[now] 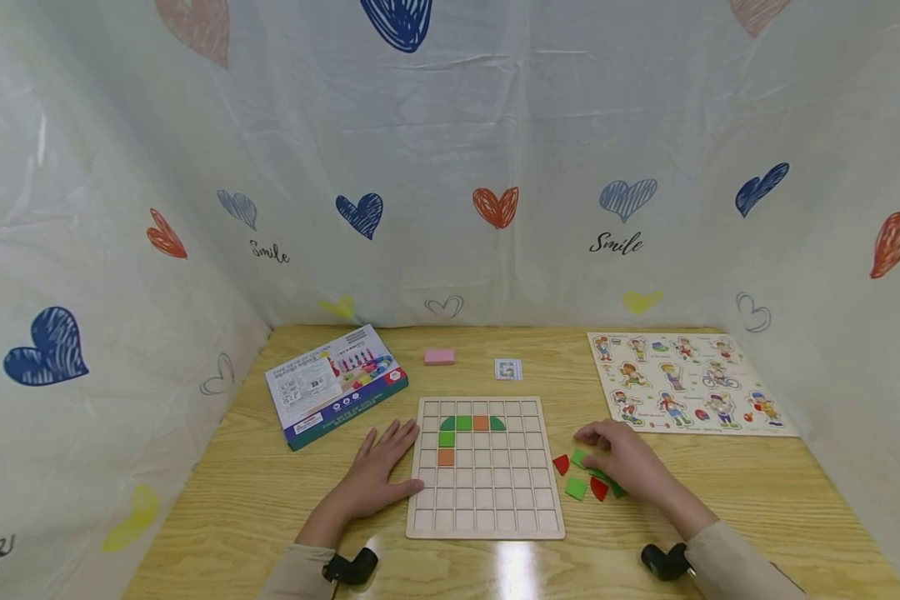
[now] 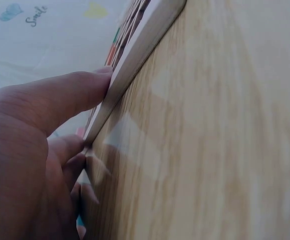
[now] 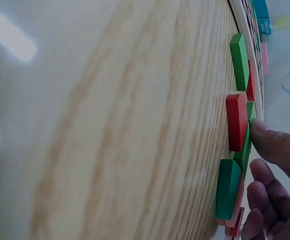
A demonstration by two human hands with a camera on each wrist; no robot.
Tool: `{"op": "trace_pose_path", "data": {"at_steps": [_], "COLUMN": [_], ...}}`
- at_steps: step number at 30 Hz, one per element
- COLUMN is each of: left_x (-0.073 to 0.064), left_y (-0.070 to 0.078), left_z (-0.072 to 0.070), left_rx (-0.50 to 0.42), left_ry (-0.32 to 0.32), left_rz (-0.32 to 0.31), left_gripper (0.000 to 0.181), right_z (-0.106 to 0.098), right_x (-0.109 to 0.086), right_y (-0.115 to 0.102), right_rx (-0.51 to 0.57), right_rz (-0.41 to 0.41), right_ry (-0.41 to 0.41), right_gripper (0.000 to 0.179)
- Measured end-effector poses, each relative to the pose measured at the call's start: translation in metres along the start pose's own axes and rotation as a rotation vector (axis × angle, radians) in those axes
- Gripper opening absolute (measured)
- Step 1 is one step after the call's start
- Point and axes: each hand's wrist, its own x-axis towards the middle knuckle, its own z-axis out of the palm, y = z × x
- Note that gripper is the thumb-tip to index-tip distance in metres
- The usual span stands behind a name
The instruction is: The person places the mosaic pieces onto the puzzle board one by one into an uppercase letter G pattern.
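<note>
A wooden grid board [image 1: 487, 502] lies on the table with several green and orange tiles [image 1: 463, 423] in its cells, forming a row and a short column at upper left. My left hand [image 1: 375, 472] rests flat by the board's left side; its thumb touches the board's edge [image 2: 130, 60]. To the right of the board, my right hand [image 1: 626, 457] is over a small pile of loose pieces, its thumb touching a green tile [image 3: 243, 147]. Around it lie a green square [image 1: 576, 488], red quarter-round pieces [image 1: 561, 464] and a dark green piece [image 3: 227, 187]. Some pieces are hidden under the hand.
A game box [image 1: 336, 383] lies at back left. Behind the board are a pink block [image 1: 438, 357] and a small printed card [image 1: 507, 369]. A picture puzzle board [image 1: 682, 383] lies at back right. A heart-patterned curtain [image 1: 450, 275] surrounds the table [image 1: 225, 508].
</note>
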Motion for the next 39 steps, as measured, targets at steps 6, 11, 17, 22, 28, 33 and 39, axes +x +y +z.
{"op": "trace_pose_path", "data": {"at_steps": [6,11,17,22,28,33,39], "left_x": [0.0001,0.0002,0.0007,0.0004,0.0003,0.0006,0.0008], "left_y": [-0.0007,-0.0013,-0.0027,-0.002,-0.0015,-0.0022,-0.0027], "left_z": [0.0007,0.0015,0.0024,0.0022,0.002,0.0019,0.0025], "left_rx": [0.006,0.01,0.01,0.006,0.009,0.012,0.009], "left_ry": [0.0,0.005,0.007,0.002,0.004,0.006,0.011], "left_rz": [-0.002,-0.007,-0.008,-0.01,-0.012,-0.005,-0.002], "left_gripper": [0.086,0.086,0.086,0.086,0.086,0.086,0.086], "right_z": [-0.0008,-0.0004,0.0007,0.0015,0.003,0.0045,0.0039], "right_x": [0.0019,0.0026,0.0015,0.001,0.0028,0.0032,0.0029], "right_y": [0.0009,-0.0013,-0.0046,-0.0048,-0.0005,0.0001,-0.0006], "right_rx": [0.017,-0.023,-0.065,-0.062,-0.053,-0.045,-0.01], "right_rz": [0.016,0.031,0.056,0.063,0.023,0.008,0.033], "right_ry": [-0.002,-0.026,-0.031,-0.027,-0.002,0.037,0.083], "right_gripper": [0.027,0.032,0.025,0.022,0.019,0.015,0.012]}}
